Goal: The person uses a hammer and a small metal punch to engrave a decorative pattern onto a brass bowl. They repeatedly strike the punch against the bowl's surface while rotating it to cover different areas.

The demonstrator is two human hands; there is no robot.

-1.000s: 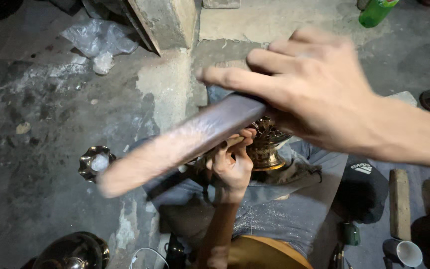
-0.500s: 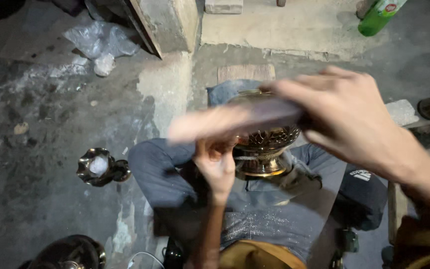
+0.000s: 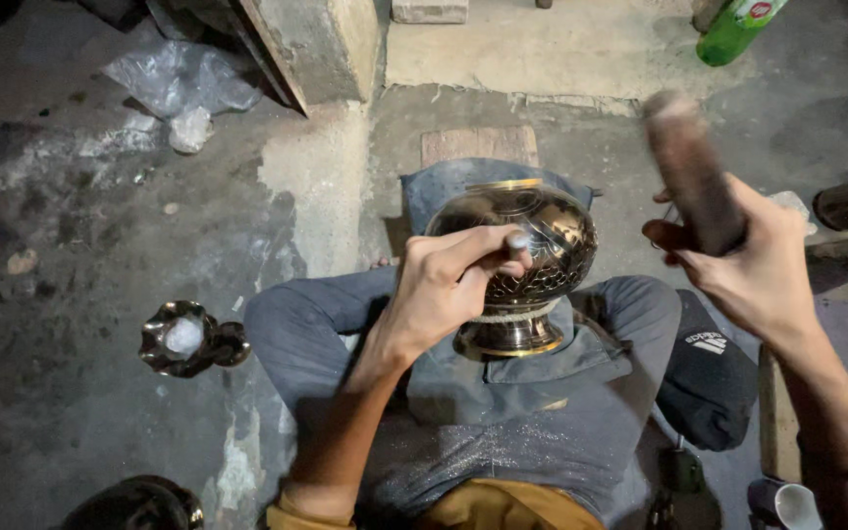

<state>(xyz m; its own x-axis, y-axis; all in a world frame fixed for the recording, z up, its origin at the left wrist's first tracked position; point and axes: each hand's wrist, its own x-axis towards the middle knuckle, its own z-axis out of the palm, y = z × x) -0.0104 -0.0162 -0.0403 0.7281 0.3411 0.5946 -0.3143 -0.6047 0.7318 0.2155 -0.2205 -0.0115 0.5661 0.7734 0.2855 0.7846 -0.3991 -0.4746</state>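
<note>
A round engraved brass pot stands upright on a grey cloth across my lap. My left hand is closed around a small metal punch, its tip pressed against the pot's side. My right hand is to the right of the pot, apart from it, gripping a thick wooden stick. The stick is raised, points up and away, and is blurred by motion.
A small metal dish holding a white lump sits on the floor at left. Crumpled plastic and a concrete block lie at the back, a green bottle at top right. A black cloth and a cup are by my right knee.
My right hand has swung the wooden stick from over the pot up and off to the right, uncovering the pot. My left hand stays at the pot with the punch.
</note>
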